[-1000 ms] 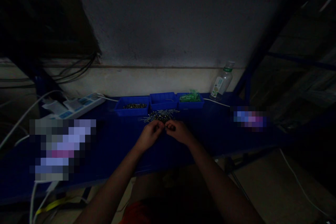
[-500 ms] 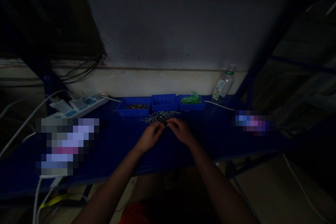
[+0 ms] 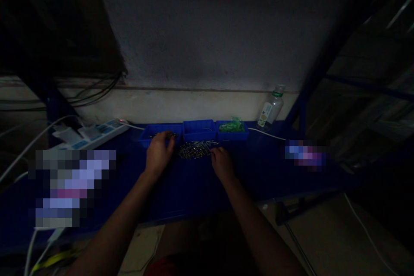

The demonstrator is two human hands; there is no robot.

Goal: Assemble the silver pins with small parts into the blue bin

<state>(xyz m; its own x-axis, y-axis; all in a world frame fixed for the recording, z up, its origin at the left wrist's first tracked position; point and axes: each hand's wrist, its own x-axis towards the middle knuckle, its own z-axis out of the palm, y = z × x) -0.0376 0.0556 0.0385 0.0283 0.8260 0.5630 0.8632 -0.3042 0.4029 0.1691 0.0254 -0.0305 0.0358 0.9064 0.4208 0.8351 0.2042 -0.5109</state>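
Head view: dim light; blue table (image 3: 181,196) against wall (image 3: 220,30).
Left hand (image 3: 158,155): at front of left bin (image 3: 144,140), fingers over its rim; can't tell if they pinch anything.
Right hand (image 3: 222,164): fingers curled at right end of pile; grip too dark to tell.
Hands: well apart, one either side of pile.
Pile (image 3: 195,151): loose slim metal pieces on table, between the hands, just in front of middle bin (image 3: 196,127).
Left bin: small metal parts (image 3: 173,135), partly hidden by left hand.
Middle bin: thin light piece (image 3: 207,129) inside, toward right.
Right bin (image 3: 233,136): green packets (image 3: 231,127), top one poking above rim.
Bottle (image 3: 271,111): clear, green band at neck, behind and right of bins.
Power strip (image 3: 101,131): left of bins, white plugs (image 3: 67,135) in it.
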